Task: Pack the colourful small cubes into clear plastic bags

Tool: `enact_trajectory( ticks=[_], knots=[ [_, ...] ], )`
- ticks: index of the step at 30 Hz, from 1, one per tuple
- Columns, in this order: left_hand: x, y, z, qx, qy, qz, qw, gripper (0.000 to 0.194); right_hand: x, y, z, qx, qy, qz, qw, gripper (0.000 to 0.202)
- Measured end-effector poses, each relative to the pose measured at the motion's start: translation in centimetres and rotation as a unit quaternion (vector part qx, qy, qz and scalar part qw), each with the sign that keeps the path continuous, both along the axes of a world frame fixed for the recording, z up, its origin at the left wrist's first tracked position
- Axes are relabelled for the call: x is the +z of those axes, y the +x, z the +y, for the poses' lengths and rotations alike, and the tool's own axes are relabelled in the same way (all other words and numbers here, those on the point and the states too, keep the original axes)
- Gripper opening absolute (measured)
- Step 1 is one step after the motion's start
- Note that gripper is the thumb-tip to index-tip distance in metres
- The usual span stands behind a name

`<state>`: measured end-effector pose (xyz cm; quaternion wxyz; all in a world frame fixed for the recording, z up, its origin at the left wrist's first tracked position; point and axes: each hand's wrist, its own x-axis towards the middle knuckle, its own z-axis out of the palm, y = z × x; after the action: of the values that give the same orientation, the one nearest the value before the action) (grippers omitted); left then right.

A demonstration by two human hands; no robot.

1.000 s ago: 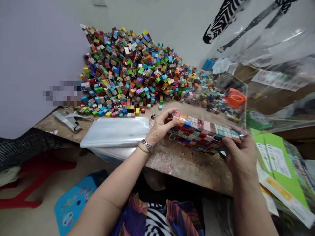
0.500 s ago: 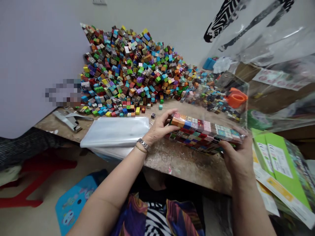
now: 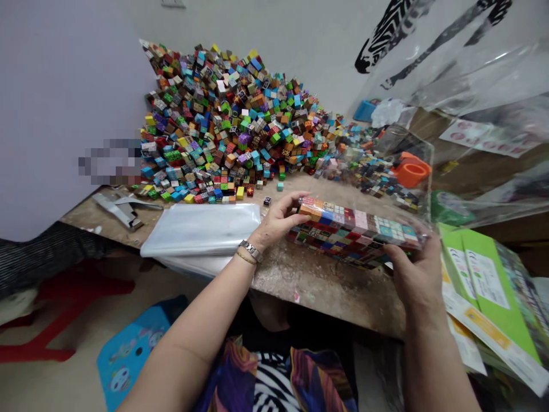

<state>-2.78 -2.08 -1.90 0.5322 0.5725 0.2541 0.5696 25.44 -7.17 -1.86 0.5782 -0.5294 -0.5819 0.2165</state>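
A long block of colourful small cubes [image 3: 343, 234], packed in rows and wrapped in shiny clear plastic, is tilted just above the front of the table. My left hand [image 3: 278, 224], with a watch on its wrist, grips the left end between thumb and fingers. My right hand [image 3: 415, 264] is closed round the right end, thumb on the near face, with some fingers hidden behind. Left of my left hand lies a stack of clear plastic bags [image 3: 206, 230]. Behind the block rises a big heap of loose cubes [image 3: 231, 126].
A clear plastic sheet [image 3: 467, 109] hangs at the right, before an orange container [image 3: 412, 170]. Green boxes [image 3: 489, 269] with labels lie by my right arm. At the left are a metal tool [image 3: 120, 209], a red stool [image 3: 64, 309] and a blue stool [image 3: 132, 355].
Almost nothing differs. Both hands keep hold of the wrapped block, and my left thumb has shifted slightly on its end.
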Motion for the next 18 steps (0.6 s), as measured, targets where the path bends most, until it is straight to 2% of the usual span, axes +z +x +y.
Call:
enact_trajectory(
  ticks=[1, 3, 5, 6, 8, 11, 12, 16, 18],
  knots=[
    [0.0, 0.0, 0.0, 0.001, 0.000, 0.001, 1.000, 0.048, 0.3, -0.1, -0.2, -0.013, 0.030, 0.014, 0.999, 0.062],
    [0.0, -0.1, 0.0, 0.004, 0.002, 0.003, 1.000, 0.048, 1.2, -0.3, -1.0, -0.088, 0.147, 0.029, 0.985, 0.057],
    [0.0, -0.1, 0.0, 0.005, 0.005, 0.005, 1.000, 0.048, 2.2, -0.6, -2.4, -0.196, 0.278, -0.010, 0.940, 0.047],
    [0.0, -0.1, -0.1, 0.004, 0.007, 0.006, 1.000, 0.048, 2.8, -1.0, -3.2, -0.219, 0.313, -0.058, 0.922, 0.041],
    [-0.1, 0.0, -0.1, 0.003, 0.010, 0.005, 1.000, 0.048, 4.1, -2.2, -4.6, -0.231, 0.333, -0.193, 0.894, 0.025],
    [-0.2, 0.0, -0.1, 0.006, 0.014, 0.004, 1.000, 0.048, 6.0, -5.0, -5.5, -0.089, 0.256, -0.372, 0.888, 0.024],
    [-0.2, 0.0, -0.1, 0.006, 0.015, 0.005, 1.000, 0.048, 6.5, -6.0, -5.3, -0.063, 0.248, -0.413, 0.874, 0.023],
    [-0.3, 0.1, 0.1, -0.001, 0.010, 0.003, 1.000, 0.048, 7.7, -8.5, -3.3, -0.092, 0.224, -0.571, 0.784, 0.023],
    [-0.3, 0.1, 0.1, -0.002, 0.006, -0.001, 1.000, 0.048, 8.1, -9.0, -2.5, -0.098, 0.199, -0.623, 0.750, 0.024]
  ],
)
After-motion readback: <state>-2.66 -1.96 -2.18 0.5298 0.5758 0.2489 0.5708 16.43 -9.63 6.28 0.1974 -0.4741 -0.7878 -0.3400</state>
